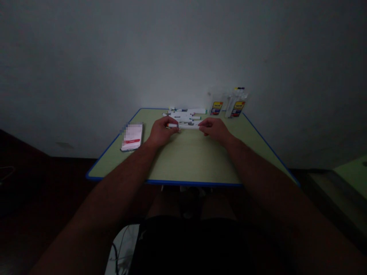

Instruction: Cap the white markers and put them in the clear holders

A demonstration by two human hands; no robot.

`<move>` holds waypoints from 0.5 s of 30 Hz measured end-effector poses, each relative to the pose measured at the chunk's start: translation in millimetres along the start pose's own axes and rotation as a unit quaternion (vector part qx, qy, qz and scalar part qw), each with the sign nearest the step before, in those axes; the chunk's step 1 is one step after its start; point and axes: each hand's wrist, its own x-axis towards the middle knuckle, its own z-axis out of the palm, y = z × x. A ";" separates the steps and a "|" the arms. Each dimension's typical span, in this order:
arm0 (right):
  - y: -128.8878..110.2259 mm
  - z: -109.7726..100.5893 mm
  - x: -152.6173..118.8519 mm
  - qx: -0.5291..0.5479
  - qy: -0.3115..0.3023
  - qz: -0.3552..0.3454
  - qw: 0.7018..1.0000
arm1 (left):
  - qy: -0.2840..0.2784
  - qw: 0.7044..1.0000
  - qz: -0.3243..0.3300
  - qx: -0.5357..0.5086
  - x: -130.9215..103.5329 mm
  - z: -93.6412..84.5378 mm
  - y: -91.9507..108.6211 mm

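Observation:
Several white markers (182, 114) lie in a loose pile near the back edge of the green table (195, 160). My left hand (162, 131) is closed on a white marker (172, 125) that shows an orange end. Across from it, my right hand (213, 129) pinches the right end of another white marker (190, 127), which lies level between the two hands. Fingers cover both ends of that marker, and whether the left fingertips also grip it is hard to tell.
A phone (132, 136) with a lit screen rests at the table's left. Two clear packages stand at the back right: one (217, 108) with a yellow label, and another (237, 109) with pens inside. Behind the table rises a grey wall (183, 53).

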 end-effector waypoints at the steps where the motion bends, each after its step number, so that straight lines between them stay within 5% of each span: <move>1: 0.4 0.2 0.5 0.005 0.001 0.001 1.000 | 0.001 1.000 0.000 -0.001 -0.2 -0.3 1.2; 15: 6.9 2.7 3.0 0.024 -0.005 -0.007 1.000 | -0.015 1.000 -0.003 -0.011 -2.6 -0.5 6.8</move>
